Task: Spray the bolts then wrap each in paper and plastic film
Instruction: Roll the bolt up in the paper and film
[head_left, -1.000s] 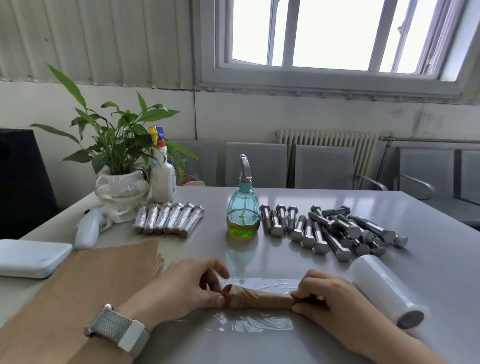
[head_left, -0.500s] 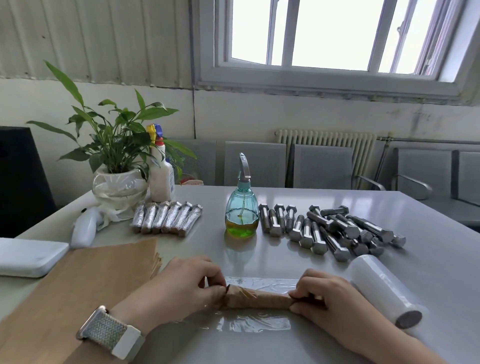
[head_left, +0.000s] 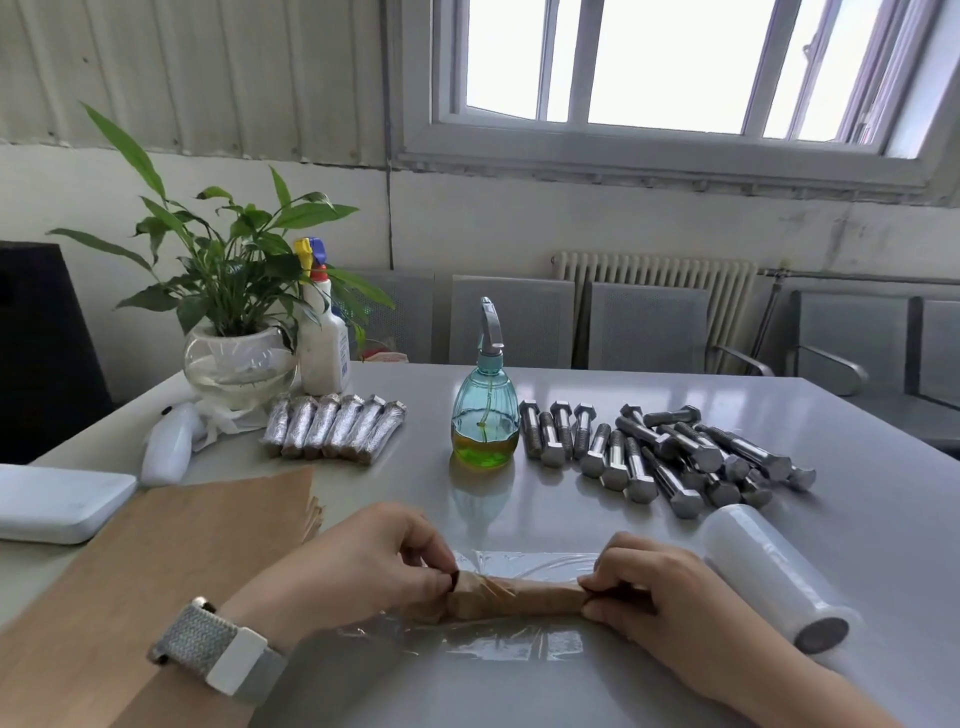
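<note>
1. Head view, front of the table: the left hand and the right hand each pinch one end of a paper-wrapped bolt. It lies crosswise on a loose sheet of plastic film spread flat on the table. Both hands have fingers curled onto the ends, so that's a real grasp on the bundle, not just resting.

2. Same view, the step in hand looks like the film stage for this one bolt. The paper layer is already on; the film shows on both sides of the bundle, and I can't tell how much of it is round the paper yet.

3. Done pile: a row of six wrapped bolts sits side by side near the potted plant, shiny with film.

4. To-do pile: a heap of bare bolts lies right of the green spray bottle, well over a dozen by my rough count. Whether they've been sprayed already, no idea, can't see wetness from here.

5. Supplies: the stack of brown paper sheets is under the left forearm, and the film roll lies just beside the right hand.

6. My guess on progress: about a quarter in, give or take. Six finished, one halfway, the big heap still waiting for paper and film.
</note>
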